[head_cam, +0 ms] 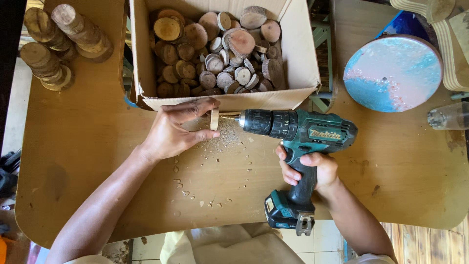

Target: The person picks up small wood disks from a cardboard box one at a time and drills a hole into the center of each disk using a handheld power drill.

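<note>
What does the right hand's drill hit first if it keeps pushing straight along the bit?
The small wood slice, pinched on edge by the left hand; the bit tip looks already against it. The right hand grips the drill.

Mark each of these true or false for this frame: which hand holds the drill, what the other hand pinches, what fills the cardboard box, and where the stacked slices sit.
1. The right hand grips the cordless drill. True.
2. The left hand holds a hammer. False: it pinches a small wood slice on edge.
3. The cardboard box holds round wood slices. True.
4. The stacked slices sit inside the box. False: they stand on the table, left of it.
</note>
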